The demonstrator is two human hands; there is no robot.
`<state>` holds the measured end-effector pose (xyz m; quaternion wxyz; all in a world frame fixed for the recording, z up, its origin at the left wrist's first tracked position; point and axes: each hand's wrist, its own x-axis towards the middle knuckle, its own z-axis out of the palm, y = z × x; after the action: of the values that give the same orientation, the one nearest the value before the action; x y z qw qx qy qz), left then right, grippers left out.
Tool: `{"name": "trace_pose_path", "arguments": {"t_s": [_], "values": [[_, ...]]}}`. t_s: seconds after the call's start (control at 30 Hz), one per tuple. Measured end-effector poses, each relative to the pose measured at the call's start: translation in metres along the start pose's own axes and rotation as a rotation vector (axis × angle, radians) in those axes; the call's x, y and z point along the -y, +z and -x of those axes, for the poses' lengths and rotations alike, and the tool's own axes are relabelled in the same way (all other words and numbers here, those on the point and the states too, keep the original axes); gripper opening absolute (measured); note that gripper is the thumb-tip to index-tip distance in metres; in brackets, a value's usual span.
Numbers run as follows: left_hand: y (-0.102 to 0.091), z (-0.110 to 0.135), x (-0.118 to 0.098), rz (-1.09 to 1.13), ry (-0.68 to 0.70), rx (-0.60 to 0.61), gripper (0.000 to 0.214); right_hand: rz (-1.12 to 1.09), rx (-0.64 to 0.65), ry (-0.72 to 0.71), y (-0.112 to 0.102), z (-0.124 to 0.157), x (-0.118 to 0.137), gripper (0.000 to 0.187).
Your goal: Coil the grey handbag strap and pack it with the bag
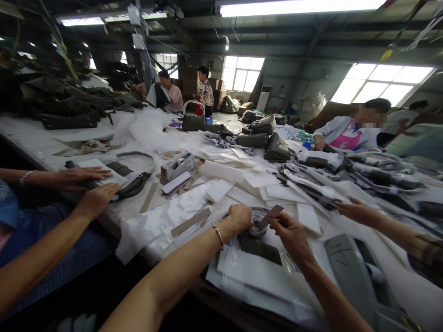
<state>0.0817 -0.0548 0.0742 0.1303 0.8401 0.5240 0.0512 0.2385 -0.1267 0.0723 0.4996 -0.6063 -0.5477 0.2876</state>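
Note:
My left hand (pixel 238 217) is closed in a fist on a roll of clear tape (pixel 258 220) that rests on a dark olive piece (pixel 259 248). My right hand (pixel 292 235) pinches a small brown strip (pixel 272 214) just above the roll. Both hands work over white sheets in clear plastic bags (pixel 249 272) at the table's near edge. A bracelet circles my left wrist.
A co-worker's two hands (pixel 86 184) at left press on a white sheet and a dark strap. Another person's hand (pixel 356 210) reaches in from the right. White paper pieces, a tape dispenser (pixel 178 166) and olive handbags (pixel 266 138) cover the long table. More people work at the far side.

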Motion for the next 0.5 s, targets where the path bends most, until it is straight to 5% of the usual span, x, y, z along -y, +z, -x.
{"name": "trace_pose_path", "arguments": {"t_s": [0.2,0.3,0.4,0.5], "values": [[0.001,-0.014,0.006,0.022,0.113,-0.094,0.025,-0.131,-0.029,0.001,-0.006,0.005,0.005,0.041],[0.001,-0.019,0.016,0.042,0.119,-0.143,0.043,-0.18,-0.018,0.029,-0.004,0.006,0.003,0.043],[0.004,-0.022,0.027,0.071,0.08,-0.114,0.063,-0.222,0.012,0.001,-0.001,0.007,0.001,0.039],[0.01,-0.025,0.034,0.1,0.05,-0.038,0.053,-0.205,0.049,-0.063,0.002,0.007,0.0,0.033]]}}
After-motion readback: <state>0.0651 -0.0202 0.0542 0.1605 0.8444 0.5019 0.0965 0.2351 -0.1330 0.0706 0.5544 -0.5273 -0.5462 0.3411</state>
